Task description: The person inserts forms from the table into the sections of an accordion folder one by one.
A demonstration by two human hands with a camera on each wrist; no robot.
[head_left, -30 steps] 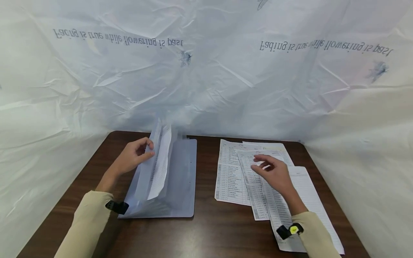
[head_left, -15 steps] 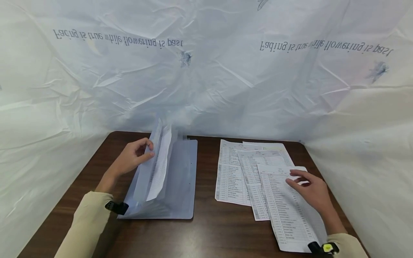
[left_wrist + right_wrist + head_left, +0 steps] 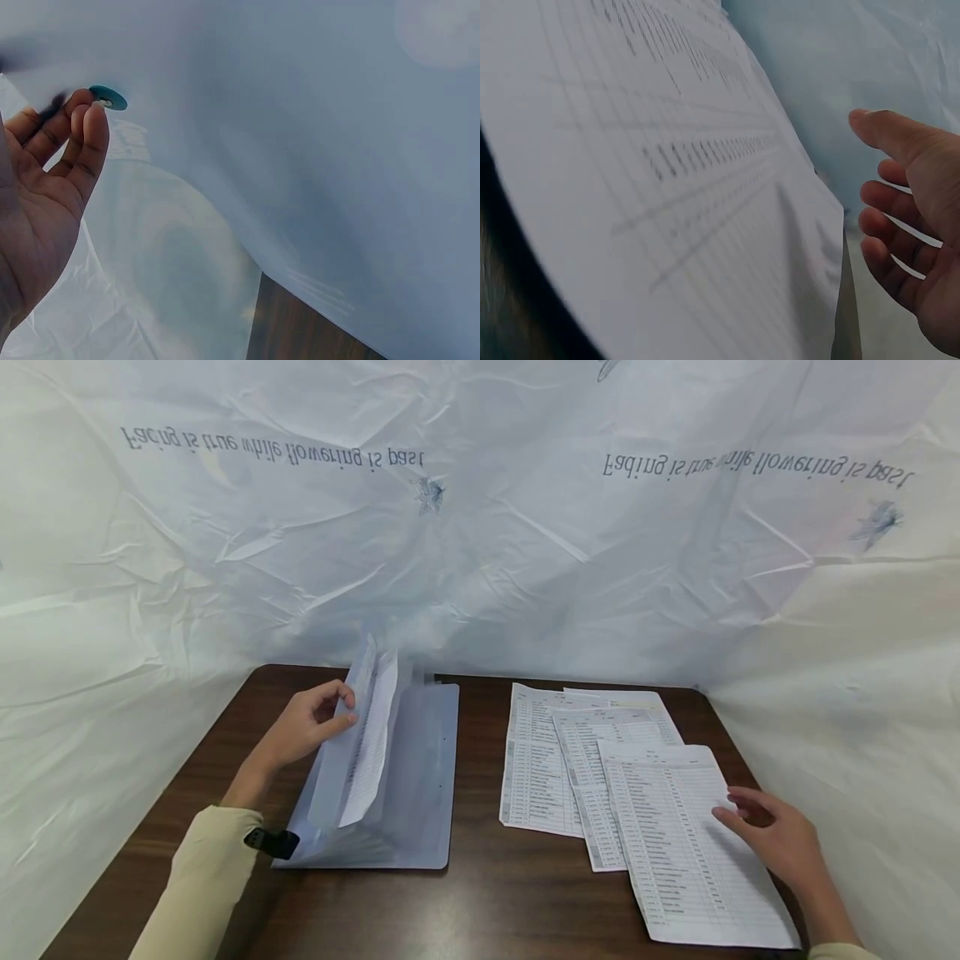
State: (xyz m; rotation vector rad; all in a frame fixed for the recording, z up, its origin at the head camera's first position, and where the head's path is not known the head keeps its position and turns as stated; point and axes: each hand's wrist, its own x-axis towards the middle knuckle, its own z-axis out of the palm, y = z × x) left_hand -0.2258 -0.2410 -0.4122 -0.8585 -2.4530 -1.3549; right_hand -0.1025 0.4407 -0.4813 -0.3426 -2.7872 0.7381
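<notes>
White sheeting (image 3: 82, 610): creased and glossy, it rose beyond both hands and on either side of them, with upside-down lettering on the part ahead.
Beige sleeve (image 3: 187, 877): covered the left forearm, a black device (image 3: 272, 842) at its wrist.
Left hand (image 3: 296, 727): pinched the raised cover of the plastic folder.
Teal disc (image 3: 112, 98): sat on the cover at the left fingertips, seen from the left wrist.
Plastic folder (image 3: 420, 785): translucent and bluish, it lay just right of the left hand, cover tilted up.
Tucked paper (image 3: 371, 752): leaned inside the folder, just right of the left fingers.
Brown table (image 3: 480, 893): wood-grained, it showed between the hands.
Leftmost sheet (image 3: 536, 768): printed in rows, it lay well left of the right hand.
Middle sheet (image 3: 585, 777): overlapped that one, nearer the right hand.
Front sheet (image 3: 690, 852): covered part of the middle sheet, its right edge just beside the right fingertips.
Right hand (image 3: 780, 839): released, fingers gently bent, thumb apart from them.
</notes>
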